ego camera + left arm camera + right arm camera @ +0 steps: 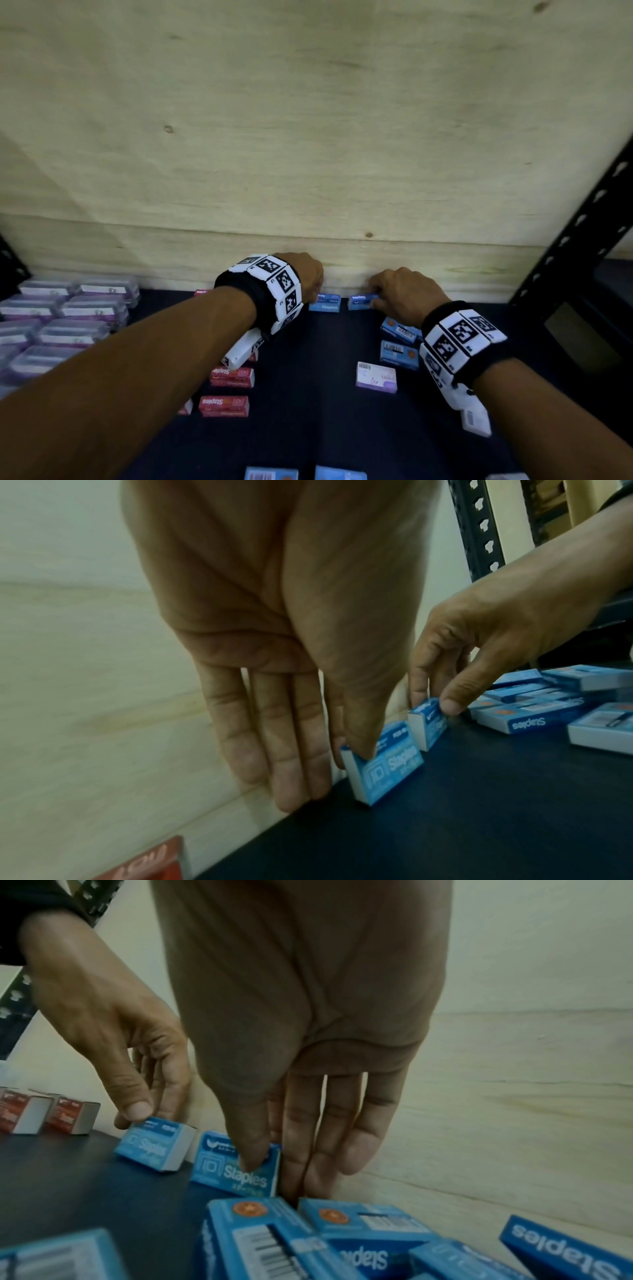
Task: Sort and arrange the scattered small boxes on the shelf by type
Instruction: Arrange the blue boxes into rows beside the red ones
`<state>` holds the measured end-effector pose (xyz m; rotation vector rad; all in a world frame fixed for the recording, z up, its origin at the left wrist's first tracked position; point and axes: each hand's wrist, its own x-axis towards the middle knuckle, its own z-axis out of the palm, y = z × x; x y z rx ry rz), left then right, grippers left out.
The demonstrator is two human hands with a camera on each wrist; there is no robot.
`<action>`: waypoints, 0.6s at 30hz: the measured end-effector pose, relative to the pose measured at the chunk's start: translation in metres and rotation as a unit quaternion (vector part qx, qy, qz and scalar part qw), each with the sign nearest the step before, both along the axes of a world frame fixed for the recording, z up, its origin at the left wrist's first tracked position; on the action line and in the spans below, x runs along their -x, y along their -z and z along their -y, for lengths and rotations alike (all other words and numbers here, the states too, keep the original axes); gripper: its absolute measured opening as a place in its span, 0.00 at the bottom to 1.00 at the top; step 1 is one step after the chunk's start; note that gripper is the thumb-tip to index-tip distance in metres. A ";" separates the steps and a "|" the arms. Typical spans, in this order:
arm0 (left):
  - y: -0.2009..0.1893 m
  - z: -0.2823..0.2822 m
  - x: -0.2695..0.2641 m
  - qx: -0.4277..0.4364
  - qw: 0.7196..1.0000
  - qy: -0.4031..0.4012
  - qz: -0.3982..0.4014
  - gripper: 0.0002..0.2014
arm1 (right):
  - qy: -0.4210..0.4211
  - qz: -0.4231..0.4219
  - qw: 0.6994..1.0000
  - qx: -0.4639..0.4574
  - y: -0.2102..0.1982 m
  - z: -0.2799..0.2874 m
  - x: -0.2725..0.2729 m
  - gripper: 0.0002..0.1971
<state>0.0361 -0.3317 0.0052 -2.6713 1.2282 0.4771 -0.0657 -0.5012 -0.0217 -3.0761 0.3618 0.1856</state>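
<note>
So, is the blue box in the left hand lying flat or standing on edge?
On edge: the blue box stands on a narrow side, pinched by the left hand.

Black wristbands (pixel 459 346) with white black-patterned marker tiles

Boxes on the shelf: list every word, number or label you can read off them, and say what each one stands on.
"Staples": blue box pinched by the right hand.
"Staples": blue box held by the left hand.
"Staples", upside down: red boxes.
"Staples", upside down: loose blue box.
Barcodes, digits, small print, the white-lilac box: too blurred to read.
</note>
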 end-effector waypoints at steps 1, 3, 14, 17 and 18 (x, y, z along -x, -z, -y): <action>0.000 0.000 -0.001 0.003 1.000 -0.002 0.000 0.14 | 0.000 0.003 1.000 0.003 0.000 0.000 0.000 0.12; 0.002 0.000 -0.002 0.009 1.000 -0.007 0.006 0.13 | 0.000 0.008 1.000 0.010 0.001 0.000 0.000 0.13; -0.010 -0.006 0.009 0.006 0.997 -0.016 0.071 0.19 | 0.028 0.022 0.999 0.003 -0.012 0.002 0.015 0.13; -0.025 -0.008 0.025 0.022 0.997 -0.001 0.076 0.17 | 0.041 -0.001 0.999 0.003 -0.020 0.004 0.024 0.11; -0.027 -0.008 0.032 0.027 0.998 0.007 0.064 0.17 | 0.047 -0.015 0.999 0.001 -0.022 0.004 0.028 0.10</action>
